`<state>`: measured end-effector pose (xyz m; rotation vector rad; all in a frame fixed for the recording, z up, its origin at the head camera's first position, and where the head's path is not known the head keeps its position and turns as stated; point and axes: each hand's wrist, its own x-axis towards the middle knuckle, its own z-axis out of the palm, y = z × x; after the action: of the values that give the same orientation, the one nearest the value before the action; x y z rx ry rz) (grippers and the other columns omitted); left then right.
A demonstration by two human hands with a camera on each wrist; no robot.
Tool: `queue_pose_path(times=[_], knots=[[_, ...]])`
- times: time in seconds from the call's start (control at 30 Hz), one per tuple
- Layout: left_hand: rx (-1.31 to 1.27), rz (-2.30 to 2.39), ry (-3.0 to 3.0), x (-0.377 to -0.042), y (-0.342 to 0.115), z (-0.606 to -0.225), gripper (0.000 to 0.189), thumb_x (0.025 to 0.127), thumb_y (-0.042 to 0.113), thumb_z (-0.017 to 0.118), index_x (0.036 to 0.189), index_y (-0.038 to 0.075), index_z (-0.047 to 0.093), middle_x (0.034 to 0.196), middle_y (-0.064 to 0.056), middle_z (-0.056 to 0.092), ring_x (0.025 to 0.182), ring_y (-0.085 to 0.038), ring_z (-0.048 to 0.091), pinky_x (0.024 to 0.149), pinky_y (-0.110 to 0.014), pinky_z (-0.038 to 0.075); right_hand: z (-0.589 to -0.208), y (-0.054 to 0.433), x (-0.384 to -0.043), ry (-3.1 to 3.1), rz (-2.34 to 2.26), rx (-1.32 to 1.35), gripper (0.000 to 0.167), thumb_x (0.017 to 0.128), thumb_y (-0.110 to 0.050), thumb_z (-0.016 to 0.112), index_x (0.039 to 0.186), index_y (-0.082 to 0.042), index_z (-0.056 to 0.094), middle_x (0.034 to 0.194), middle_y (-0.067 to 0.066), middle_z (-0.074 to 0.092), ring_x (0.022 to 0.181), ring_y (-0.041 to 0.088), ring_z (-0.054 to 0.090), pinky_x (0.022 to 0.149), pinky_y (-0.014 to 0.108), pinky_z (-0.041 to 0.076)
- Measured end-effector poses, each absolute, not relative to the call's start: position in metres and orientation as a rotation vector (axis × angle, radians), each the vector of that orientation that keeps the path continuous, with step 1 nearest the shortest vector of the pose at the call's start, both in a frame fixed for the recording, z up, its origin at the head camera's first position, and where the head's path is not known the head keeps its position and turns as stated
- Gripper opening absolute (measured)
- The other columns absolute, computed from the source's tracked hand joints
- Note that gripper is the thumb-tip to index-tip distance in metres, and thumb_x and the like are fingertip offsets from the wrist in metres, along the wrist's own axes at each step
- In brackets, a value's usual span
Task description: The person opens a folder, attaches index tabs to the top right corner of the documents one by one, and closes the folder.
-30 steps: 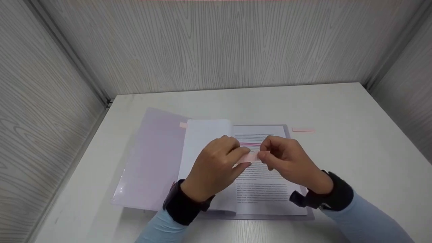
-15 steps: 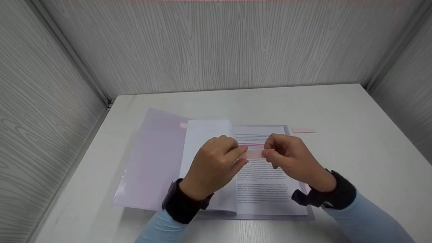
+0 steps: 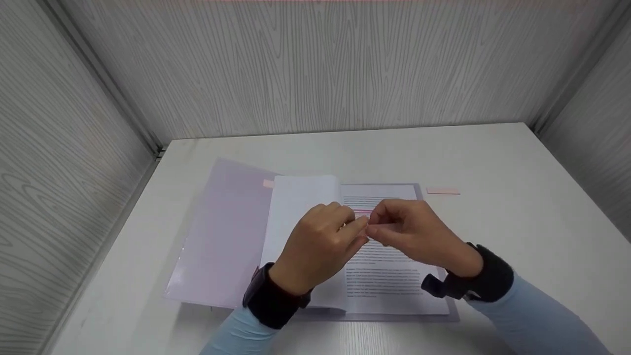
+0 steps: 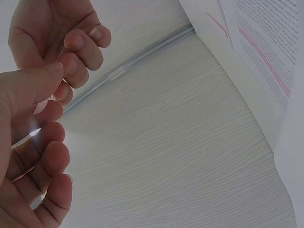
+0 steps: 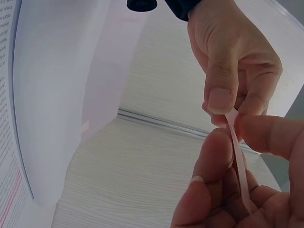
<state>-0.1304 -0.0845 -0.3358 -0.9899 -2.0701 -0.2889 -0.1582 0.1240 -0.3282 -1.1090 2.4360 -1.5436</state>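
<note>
Both hands meet above an open booklet of printed pages (image 3: 384, 281). My left hand (image 3: 318, 249) pinches one end of a pale pink paper strip (image 5: 242, 178), which looks like a sticky tab. My right hand (image 3: 419, 234) pinches the same strip between thumb and forefinger, its fingertips right beside the left ones. In the head view the fingers hide most of the strip; the right wrist view shows it edge-on, running between the two hands. Pink lines (image 5: 10, 202) mark some of the printed text.
The booklet's lilac plastic cover (image 3: 222, 241) lies folded out to the left, under turned white pages (image 3: 303, 197). A pink tab (image 3: 268, 183) sticks out from those pages. Another flat pink strip (image 3: 442, 191) lies on the white table (image 3: 517, 197). Wood-grain panels (image 3: 315, 69) enclose the sides and back.
My right hand first shifted slightly right, showing more of the strip, then came back left until its fingertips met the left hand's. The booklet and the pink strip on the table stayed put.
</note>
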Motion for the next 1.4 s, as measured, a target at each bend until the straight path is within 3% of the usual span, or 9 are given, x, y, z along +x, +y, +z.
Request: queue_pose_path(times=[0.23,0.57,0.8,0.97,1.2,1.4], knots=[[-0.935,-0.277,-2.136,-0.131,-0.082,-0.335,0.028,0.082,0.022,0.075,0.107,0.009,0.074,0.081,-0.003,0.063,0.068,-0.016,0.055,0.055,-0.026,0.043,-0.324,0.134,-0.176,2.579,-1.407,-1.043,0.004,0.091,-0.014,0.067,0.088,-0.012,0.069,0.071,-0.001,0.06,0.06,0.014,0.054,0.054,0.025,0.048],[-1.083,-0.135,-2.337,-0.121,-0.056,-0.358,0.026,0.086,0.032,0.07,0.105,0.015,0.073,0.084,0.001,0.061,0.072,-0.013,0.051,0.059,-0.024,0.044,-0.36,0.165,-0.257,2.795,-1.212,-0.618,0.014,0.089,-0.023,0.067,0.096,-0.01,0.071,0.082,0.007,0.067,0.069,0.024,0.06,0.059,0.031,0.047],[-1.222,-0.008,-2.637,-0.112,-0.035,-0.386,0.041,0.082,0.046,0.073,0.112,0.018,0.069,0.096,0.001,0.064,0.083,-0.014,0.056,0.066,-0.026,0.047,-0.391,0.18,-0.3,2.738,-1.135,-0.343,0.021,0.087,-0.029,0.071,0.094,-0.009,0.07,0.085,0.009,0.065,0.072,0.022,0.058,0.064,0.032,0.045],[-1.245,0.009,-2.878,-0.105,-0.027,-0.399,0.056,0.077,0.053,0.074,0.121,0.02,0.063,0.1,0.001,0.061,0.085,-0.016,0.053,0.067,-0.03,0.047,-0.405,0.187,-0.316,2.686,-1.126,-0.247,0.022,0.088,-0.025,0.069,0.097,-0.005,0.07,0.09,0.008,0.062,0.076,0.022,0.058,0.066,0.032,0.047],[-1.219,0.019,-3.022,-0.1,-0.02,-0.41,0.056,0.074,0.049,0.077,0.121,0.022,0.064,0.102,-0.001,0.059,0.086,-0.019,0.052,0.059,-0.034,0.046,-0.414,0.187,-0.328,2.676,-1.082,-0.185,0.026,0.087,-0.024,0.069,0.099,-0.002,0.071,0.084,0.006,0.06,0.073,0.02,0.053,0.063,0.03,0.045],[-1.21,0.046,-3.039,-0.1,-0.019,-0.411,0.053,0.077,0.05,0.074,0.12,0.02,0.064,0.104,-0.002,0.06,0.089,-0.019,0.053,0.057,-0.033,0.048,-0.421,0.187,-0.335,2.693,-0.999,-0.155,0.03,0.085,-0.027,0.07,0.101,-0.002,0.071,0.104,0.011,0.061,0.082,0.022,0.051,0.065,0.029,0.043]])
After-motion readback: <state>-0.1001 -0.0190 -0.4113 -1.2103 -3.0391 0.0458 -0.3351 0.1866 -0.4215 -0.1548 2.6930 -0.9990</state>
